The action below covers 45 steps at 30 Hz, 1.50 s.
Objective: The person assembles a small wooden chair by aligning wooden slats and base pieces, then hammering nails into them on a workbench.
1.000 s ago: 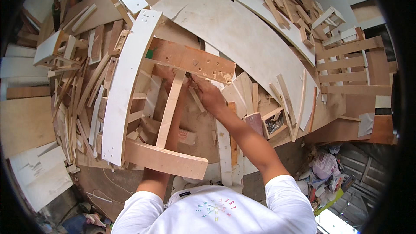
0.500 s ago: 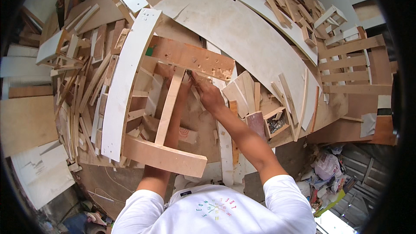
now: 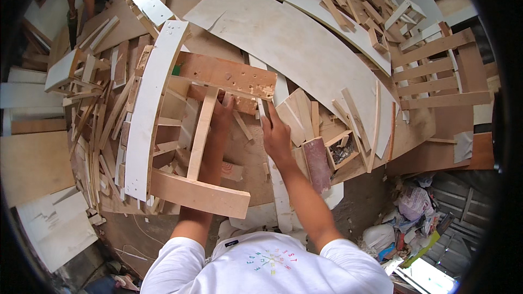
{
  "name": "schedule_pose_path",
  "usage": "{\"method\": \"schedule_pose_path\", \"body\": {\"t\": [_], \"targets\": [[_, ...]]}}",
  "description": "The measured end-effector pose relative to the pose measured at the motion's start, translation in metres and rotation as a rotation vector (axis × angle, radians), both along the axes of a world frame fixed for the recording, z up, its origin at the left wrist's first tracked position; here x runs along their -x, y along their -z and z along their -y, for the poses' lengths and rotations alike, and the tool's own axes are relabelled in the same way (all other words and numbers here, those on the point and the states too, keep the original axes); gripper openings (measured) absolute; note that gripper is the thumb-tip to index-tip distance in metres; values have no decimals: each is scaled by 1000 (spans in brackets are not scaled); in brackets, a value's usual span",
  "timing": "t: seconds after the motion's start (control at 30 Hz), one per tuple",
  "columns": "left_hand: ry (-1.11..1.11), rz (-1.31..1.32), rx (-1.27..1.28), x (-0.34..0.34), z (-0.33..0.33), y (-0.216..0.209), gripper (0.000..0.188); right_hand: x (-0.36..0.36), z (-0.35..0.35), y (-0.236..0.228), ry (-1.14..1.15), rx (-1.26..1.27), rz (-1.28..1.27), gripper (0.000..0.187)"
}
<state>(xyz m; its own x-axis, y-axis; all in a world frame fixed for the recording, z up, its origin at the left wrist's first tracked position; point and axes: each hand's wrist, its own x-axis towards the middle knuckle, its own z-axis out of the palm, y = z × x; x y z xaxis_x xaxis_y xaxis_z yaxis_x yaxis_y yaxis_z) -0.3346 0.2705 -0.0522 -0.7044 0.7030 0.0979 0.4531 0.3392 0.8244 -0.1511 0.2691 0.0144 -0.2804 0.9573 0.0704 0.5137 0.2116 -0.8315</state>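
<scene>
A wooden frame (image 3: 200, 136) stands before me, with a long white side board (image 3: 155, 109), a worn brown far board (image 3: 229, 74), a plain near board (image 3: 201, 191) and a thin crossbar between them. My left forearm passes beneath the near board. Beside the crossbar's far end my left hand (image 3: 222, 106) is closed against the frame, partly hidden by it. My right hand (image 3: 277, 133) is at the far board's right end, its index finger stretched up to the chipped corner and its other fingers curled. Whatever those fingers hold is hidden.
A large pale panel (image 3: 294, 46) covers the table's far side. Loose wood strips (image 3: 98, 141) crowd the left. An open box of small metal pieces (image 3: 343, 149) lies at the right, near a slatted wooden piece (image 3: 436, 84). Another person's arm (image 3: 72, 5) shows far left.
My right hand has moved right, from near the crossbar's far end to the far board's right corner. My left hand shows more clearly beside the crossbar. The view has shifted slightly.
</scene>
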Motion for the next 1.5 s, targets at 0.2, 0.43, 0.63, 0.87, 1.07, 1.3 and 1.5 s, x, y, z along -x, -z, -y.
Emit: {"method": "schedule_pose_path", "body": {"t": [0.2, 0.43, 0.63, 0.87, 1.07, 1.3, 1.5], "targets": [[-43, -56, 45, -13, -3, -6, 42, -94, 86, -7, 146, 344, 35, 53], [42, -482, -179, -53, 11, -22, 43, -198, 110, 18, 242, -24, 42, 54], [296, -90, -243, -195, 98, -32, 31, -268, 83, 5, 493, 177, 110, 28], [574, 49, -94, -323, 117, -46, 23, -324, 39, 26, 473, 71, 182, 23], [536, -178, -37, -358, 103, -46, 23, -336, 19, 36, 347, 166, 126, 25], [222, -159, 86, -360, 181, -53, 25, -325, 52, 20, 54, 269, -58, 15], [-32, -305, 196, -344, 266, -56, 27, -309, 94, 19, -275, 246, -83, 18]]}}
